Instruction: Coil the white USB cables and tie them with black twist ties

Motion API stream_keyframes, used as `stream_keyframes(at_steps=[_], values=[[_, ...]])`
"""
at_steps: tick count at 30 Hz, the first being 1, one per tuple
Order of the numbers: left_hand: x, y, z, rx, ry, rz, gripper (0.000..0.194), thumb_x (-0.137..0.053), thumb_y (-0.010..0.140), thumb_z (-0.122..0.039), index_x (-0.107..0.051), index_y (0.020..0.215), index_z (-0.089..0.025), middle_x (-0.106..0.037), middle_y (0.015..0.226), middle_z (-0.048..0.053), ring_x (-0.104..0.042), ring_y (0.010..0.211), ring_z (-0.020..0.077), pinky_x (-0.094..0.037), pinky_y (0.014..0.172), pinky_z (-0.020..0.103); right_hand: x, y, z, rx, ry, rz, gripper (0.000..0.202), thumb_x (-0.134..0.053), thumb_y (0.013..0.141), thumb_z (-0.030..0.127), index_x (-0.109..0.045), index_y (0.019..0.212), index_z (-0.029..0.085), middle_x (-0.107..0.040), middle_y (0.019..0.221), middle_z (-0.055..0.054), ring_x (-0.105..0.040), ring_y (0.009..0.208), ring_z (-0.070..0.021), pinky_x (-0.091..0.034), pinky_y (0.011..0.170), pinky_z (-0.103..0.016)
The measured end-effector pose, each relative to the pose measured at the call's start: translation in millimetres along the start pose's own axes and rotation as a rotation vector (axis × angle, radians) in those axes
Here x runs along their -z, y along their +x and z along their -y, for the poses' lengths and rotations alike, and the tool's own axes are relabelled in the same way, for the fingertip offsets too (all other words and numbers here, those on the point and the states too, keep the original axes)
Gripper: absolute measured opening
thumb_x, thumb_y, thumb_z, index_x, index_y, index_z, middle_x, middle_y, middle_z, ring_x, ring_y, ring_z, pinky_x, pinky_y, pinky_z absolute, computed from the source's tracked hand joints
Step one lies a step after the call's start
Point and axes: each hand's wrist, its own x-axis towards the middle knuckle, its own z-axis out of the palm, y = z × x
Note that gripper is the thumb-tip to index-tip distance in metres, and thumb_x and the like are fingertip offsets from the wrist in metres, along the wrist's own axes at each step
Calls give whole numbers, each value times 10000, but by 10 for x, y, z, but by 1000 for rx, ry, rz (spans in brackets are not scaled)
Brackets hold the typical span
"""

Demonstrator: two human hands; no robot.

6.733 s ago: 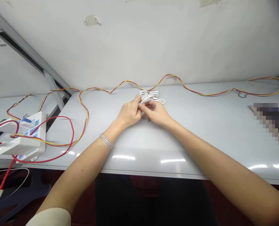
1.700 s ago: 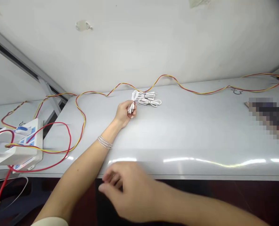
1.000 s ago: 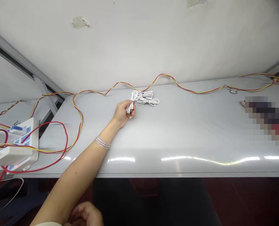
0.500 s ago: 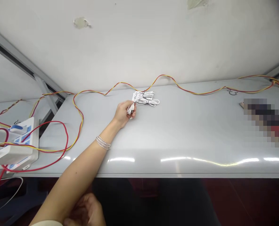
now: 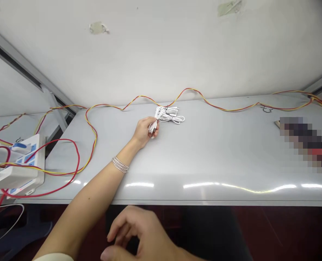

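Note:
Stretched across the grey table, my left hand (image 5: 145, 131) is closed on a coiled white cable (image 5: 153, 125), fingers wrapped round its lower part. A dark connector end shows at the fingertips. Right beside it lie further bundled white cables (image 5: 173, 115), each coil bound with a dark tie. My right hand (image 5: 139, 232) is in front of the table's near edge, beside my left forearm. Its fingers are curved, the thumb is apart from them, and nothing shows between them.
A white power strip (image 5: 40, 159) with plugs and red wires sits at the left. Twisted red and yellow wires (image 5: 141, 96) run along the wall side of the grey table (image 5: 218, 152). Black twist ties (image 5: 267, 109) and a pixelated object (image 5: 308, 143) lie at the right.
My right hand has come out from under my left forearm, moving up and to the right, its fingers now in full view. The left hand keeps its hold on the cable, nearly still.

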Motion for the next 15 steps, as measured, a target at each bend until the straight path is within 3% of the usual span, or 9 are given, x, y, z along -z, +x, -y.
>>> stream_keyframes(at_steps=[3, 5, 7, 9, 11, 15], values=[[3, 10, 24, -11, -8, 11, 176, -651, 746, -311, -606, 762, -142, -588, 582, -11, -496, 379, 99, -295, 359, 233, 498, -54, 625, 143, -110, -135, 311, -867, 715, 391, -662, 837, 191, -679, 792, -16, -617, 742, -137, -515, 711, -270], [4, 17, 38, -30, -12, 10, 158, -640, 762, -298, -606, 756, -144, -586, 576, -12, -493, 385, 97, -299, 367, 232, 854, 68, 948, 247, -155, -164, 359, -908, 651, 382, -656, 811, 182, -684, 764, -10, -612, 689, -129, -508, 670, -273], [4, 23, 41, -54, -17, -9, 135, -627, 772, -275, -595, 739, -149, -585, 576, -16, -491, 393, 91, -303, 376, 227, 1223, 297, 1153, 355, -201, -225, 326, -889, 673, 392, -683, 796, 172, -663, 689, 1, -594, 622, -120, -504, 651, -282], [3, 24, 33, -57, -19, -30, 128, -612, 775, -271, -587, 734, -153, -584, 578, -16, -495, 392, 94, -299, 375, 228, 1564, 563, 1245, 450, -217, -272, 301, -897, 655, 374, -706, 746, 161, -677, 701, -10, -592, 615, -112, -497, 644, -279], [3, 24, 19, -39, -20, -41, 136, -602, 774, -285, -592, 749, -152, -586, 582, -12, -498, 383, 101, -293, 367, 234, 1826, 792, 1251, 453, -148, -358, 303, -916, 619, 363, -717, 718, 158, -693, 743, -18, -591, 625, -103, -497, 652, -272], [-1, 18, 2, -18, -14, -33, 148, -608, 769, -295, -597, 764, -148, -587, 591, -9, -499, 377, 100, -289, 361, 232, 2050, 998, 1165, 391, 37, -397, 318, -937, 591, 356, -744, 739, 150, -733, 861, -53, -585, 622, -92, -502, 623, -270]])
